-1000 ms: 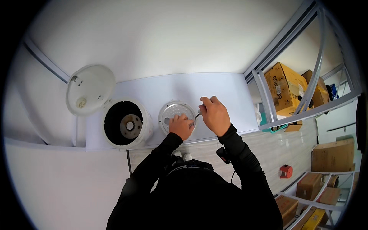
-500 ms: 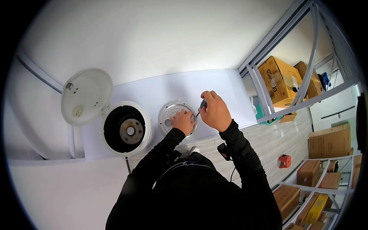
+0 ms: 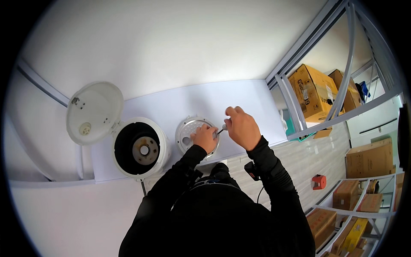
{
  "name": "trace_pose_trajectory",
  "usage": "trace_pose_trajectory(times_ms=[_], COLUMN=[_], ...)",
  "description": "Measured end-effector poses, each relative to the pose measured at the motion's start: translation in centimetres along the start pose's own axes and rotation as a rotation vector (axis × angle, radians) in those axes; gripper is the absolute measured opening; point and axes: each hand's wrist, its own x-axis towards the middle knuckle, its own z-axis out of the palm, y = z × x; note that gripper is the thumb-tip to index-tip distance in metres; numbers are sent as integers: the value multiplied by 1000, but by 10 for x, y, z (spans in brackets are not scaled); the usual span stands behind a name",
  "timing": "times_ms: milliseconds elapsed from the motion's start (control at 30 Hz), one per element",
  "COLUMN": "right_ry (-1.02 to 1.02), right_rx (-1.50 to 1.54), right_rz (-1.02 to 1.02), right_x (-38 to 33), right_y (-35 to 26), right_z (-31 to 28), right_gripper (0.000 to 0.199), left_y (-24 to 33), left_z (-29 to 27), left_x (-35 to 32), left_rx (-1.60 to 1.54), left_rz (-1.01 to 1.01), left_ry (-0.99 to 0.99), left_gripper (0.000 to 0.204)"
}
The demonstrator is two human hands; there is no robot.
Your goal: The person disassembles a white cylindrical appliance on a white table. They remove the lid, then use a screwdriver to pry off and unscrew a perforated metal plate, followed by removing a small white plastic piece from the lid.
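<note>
A round metal inner lid (image 3: 184, 128), pierced with small holes and edged by a pale rim, lies flat on the white table. My left hand (image 3: 204, 138) is on it, fingers bent against its right part, holding it in place. In my right hand (image 3: 243, 129), just right of the lid, is a screwdriver (image 3: 221, 131); its dark shaft slants down-left to the lid's right rim, beside my left fingers. Whether the tip sits in a screw is too small to tell. To the left stands a white rice cooker (image 3: 165, 147) with a dark interior, its outer lid (image 3: 96, 109) swung up.
The white table (image 3: 252, 96) runs along a pale wall. Metal shelving (image 3: 295, 100) with a yellow carton (image 3: 314, 92) stands at right. Farther right are a red stool (image 3: 319, 182) on the floor and a rack of brown cartons (image 3: 322, 225). A cord (image 3: 144, 187) hangs below the cooker.
My right hand has shifted slightly down and turned around the screwdriver, so its grip is more hidden. My left hand stays on the inner lid. The whole view has moved slightly.
</note>
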Motion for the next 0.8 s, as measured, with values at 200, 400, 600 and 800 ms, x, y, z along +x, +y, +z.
trace_pose_trajectory(times_ms=[200,400,600,800], right_ry=[-43,93,-35,25], right_rx=[41,55,-40,19], right_rz=[-13,-248,-88,-119], right_x=[3,3,2,2], right_y=[-8,11,12,0], right_z=[-8,1,1,-9], right_gripper=[25,24,27,24], left_y=[0,5,6,3], left_z=[-4,-6,-6,1], left_x=[1,3,2,3], left_rx=[6,-3,-11,-2], left_rz=[-75,-79,-84,-93], left_ry=[-73,-73,-64,-42], left_gripper=[38,37,33,30])
